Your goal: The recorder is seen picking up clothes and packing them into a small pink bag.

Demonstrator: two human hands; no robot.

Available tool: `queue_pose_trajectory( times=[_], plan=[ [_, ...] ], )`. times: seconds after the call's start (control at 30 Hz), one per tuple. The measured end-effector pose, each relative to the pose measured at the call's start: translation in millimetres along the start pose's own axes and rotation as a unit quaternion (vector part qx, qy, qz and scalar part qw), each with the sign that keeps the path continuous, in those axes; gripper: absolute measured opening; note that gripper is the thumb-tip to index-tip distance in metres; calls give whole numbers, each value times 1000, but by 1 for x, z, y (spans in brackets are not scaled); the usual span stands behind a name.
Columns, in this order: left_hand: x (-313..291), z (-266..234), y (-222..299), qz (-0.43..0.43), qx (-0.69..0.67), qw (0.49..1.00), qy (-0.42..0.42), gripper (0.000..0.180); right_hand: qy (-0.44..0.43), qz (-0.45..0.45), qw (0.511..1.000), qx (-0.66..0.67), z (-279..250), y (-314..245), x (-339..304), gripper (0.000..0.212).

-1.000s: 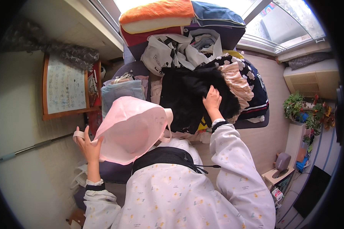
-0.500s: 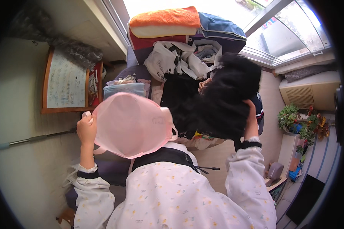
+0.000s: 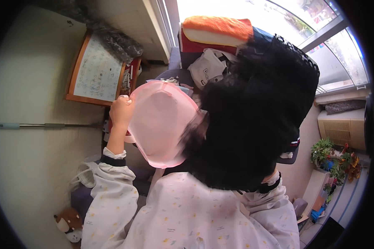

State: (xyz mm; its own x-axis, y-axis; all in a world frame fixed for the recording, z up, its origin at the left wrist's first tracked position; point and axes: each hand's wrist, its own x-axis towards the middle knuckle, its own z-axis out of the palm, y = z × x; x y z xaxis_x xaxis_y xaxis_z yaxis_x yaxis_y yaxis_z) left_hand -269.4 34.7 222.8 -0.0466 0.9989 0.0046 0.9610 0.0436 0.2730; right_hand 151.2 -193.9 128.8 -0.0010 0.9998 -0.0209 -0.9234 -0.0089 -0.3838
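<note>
Across the right of the view spreads a large black garment of soft, fuzzy-edged fabric (image 3: 253, 116), raised in front of the person's body, its left edge blurred. Next in size, a pale pink, open-mouthed bag (image 3: 160, 124) hangs just left of it; the garment's fringe overlaps the bag's right side (whether the two touch, I cannot tell). Farther off, at upper left, is a wood-framed whiteboard (image 3: 97, 72), and at the top lies a folded orange fleecy towel (image 3: 218, 28), with a crumpled white bag (image 3: 205, 69) below it.

The left hand (image 3: 122, 111) is clenched at the pink bag's upper left rim, so the bag lies directly right of that grip, with the garment well apart from it. By the garment's lower right edge peeks a sliver of right wrist (image 3: 274, 175); black fabric hides the right hand, so I cannot tell that grip's state.
</note>
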Motion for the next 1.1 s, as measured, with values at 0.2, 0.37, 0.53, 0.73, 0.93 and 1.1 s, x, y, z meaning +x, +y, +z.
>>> queue_pose_trajectory(
  times=[0.2,0.37,0.53,0.73,0.93,1.1],
  plan=[
    [-4,6,-14,-30,-6,1000,-4,39,199,-36,854,-479,16,138,70,12],
    [-10,17,-21,-5,-34,999,17,39,172,-225,470,-836,-31,220,129,27],
    [-21,25,-41,-23,-1,999,45,41,88,-5,503,-860,-18,231,76,18],
    [-16,22,-42,-10,-6,1000,19,44,42,-6,461,-886,-12,247,82,12],
    [-26,18,-46,38,5,999,15,43,58,-12,430,-901,-14,280,93,20],
    [-37,22,-48,51,1,999,14,44,86,-21,459,-884,-31,279,113,30]
  ],
)
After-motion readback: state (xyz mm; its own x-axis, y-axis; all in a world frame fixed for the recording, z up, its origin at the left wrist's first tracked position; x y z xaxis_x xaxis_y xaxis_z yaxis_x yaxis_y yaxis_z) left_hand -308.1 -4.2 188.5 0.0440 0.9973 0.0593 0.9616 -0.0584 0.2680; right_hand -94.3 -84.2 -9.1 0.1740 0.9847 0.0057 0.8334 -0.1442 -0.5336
